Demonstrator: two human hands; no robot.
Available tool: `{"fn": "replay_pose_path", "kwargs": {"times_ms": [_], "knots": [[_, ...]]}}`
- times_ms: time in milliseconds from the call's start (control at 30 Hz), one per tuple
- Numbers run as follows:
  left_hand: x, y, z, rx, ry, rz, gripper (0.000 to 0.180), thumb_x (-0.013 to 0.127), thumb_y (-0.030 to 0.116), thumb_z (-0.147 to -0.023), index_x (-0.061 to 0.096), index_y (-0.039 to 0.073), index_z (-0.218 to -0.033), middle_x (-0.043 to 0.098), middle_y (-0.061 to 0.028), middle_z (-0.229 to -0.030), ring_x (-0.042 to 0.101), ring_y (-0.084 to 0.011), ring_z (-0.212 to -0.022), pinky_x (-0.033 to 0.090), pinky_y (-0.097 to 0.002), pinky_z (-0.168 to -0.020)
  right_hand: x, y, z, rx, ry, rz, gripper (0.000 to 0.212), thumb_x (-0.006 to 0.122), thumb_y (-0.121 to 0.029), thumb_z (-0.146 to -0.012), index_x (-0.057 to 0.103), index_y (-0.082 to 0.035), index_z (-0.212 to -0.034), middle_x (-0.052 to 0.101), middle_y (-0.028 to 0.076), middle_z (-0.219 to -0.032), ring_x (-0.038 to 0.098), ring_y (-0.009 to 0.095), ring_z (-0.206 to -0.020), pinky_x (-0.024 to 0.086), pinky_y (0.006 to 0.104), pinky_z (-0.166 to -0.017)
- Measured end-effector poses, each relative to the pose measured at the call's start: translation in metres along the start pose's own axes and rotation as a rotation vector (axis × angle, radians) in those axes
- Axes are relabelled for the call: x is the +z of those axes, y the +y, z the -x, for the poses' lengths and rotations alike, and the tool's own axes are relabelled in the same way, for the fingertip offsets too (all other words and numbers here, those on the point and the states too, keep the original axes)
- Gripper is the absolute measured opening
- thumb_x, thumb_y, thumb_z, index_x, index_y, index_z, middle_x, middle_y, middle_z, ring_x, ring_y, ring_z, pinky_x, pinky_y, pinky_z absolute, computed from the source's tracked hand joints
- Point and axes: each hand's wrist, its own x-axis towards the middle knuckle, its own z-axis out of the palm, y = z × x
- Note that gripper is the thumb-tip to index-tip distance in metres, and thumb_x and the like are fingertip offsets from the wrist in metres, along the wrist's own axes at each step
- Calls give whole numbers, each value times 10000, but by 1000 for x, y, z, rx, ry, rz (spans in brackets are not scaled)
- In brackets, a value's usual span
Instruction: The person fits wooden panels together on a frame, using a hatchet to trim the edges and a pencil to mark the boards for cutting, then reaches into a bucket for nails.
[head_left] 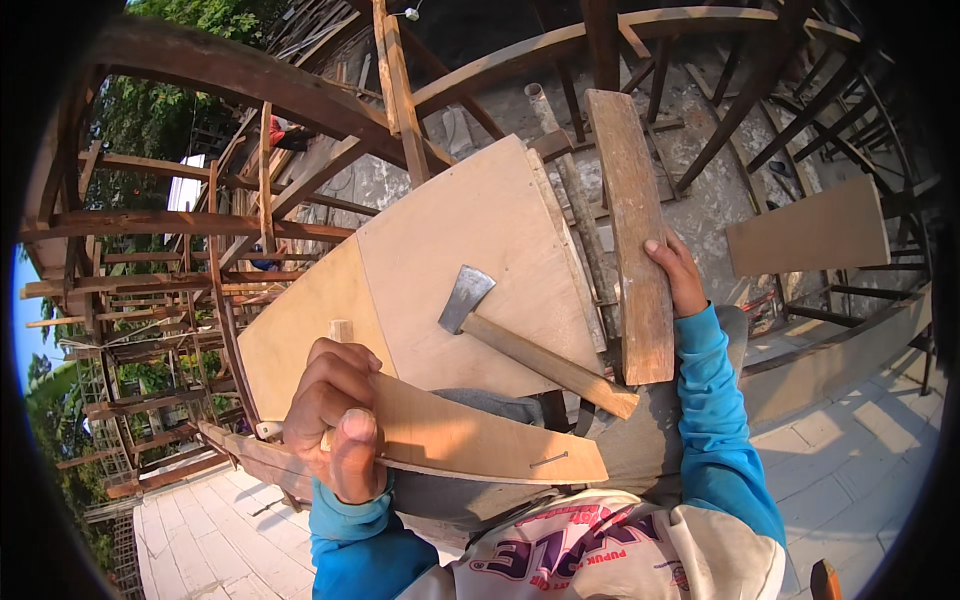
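My left hand (340, 415) is closed at the left end of a narrow, curved plywood piece (470, 430) and appears to grip it. A small nail (548, 461) lies on that piece near its right end. My right hand (677, 270) holds a thick, weathered wooden plank (637, 230) by its right edge, thumb on top, fingers hidden underneath. Between my hands, a hatchet (540, 357) with a wooden handle rests on a large plywood sheet (430, 240), its metal head toward the far left. A short wooden block end (341, 330) shows just beyond my left fist; what it belongs to is hidden.
Dark wooden beams (250, 85) form a framework at the left and far side. Another plywood board (810, 230) sits at the right. A long curved board (840, 345) runs along the right above a pale tiled surface (840, 430). A pipe (540, 105) stands beyond the sheet.
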Motion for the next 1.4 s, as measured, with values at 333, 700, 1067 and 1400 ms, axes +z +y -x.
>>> {"fn": "replay_pose_path", "kwargs": {"times_ms": [333, 700, 1067, 1400], "knots": [[-51, -21, 21, 14, 153, 113, 277, 617, 118, -824, 432, 70, -624, 435, -39, -642, 413, -179, -676, 401, -341, -689, 59, 3, 9, -147, -102, 368, 695, 647, -236, -861, 361, 34, -1433, 535, 151, -1299, 531, 191, -1144, 390, 284, -990], [-51, -2, 24, 244, 101, 81, 292, 647, 154, -810, 463, 76, -596, 449, -47, -611, 371, -196, -582, 305, -321, -577, 213, 35, -1, 111, -601, 232, 654, 623, -256, -872, 390, 38, -1409, 579, 163, -1223, 564, 194, -1100, 445, 288, -922], [-47, 3, 36, 193, 196, 111, 290, 665, 137, -748, 453, 64, -565, 423, -65, -588, 381, -225, -603, 307, -365, -563, 330, 146, -44, -72, -556, 805, 739, 636, -322, -873, 329, 33, -1445, 545, 233, -1293, 543, 291, -1183, 450, 352, -970], [-58, -26, 34, 215, 233, 77, 306, 661, 144, -778, 456, 59, -568, 424, -60, -567, 340, -200, -553, 300, -350, -550, 267, 127, 0, 6, -862, 601, 550, 554, -332, -947, 446, 0, -1371, 555, 192, -1259, 537, 288, -1155, 447, 382, -958]]}}
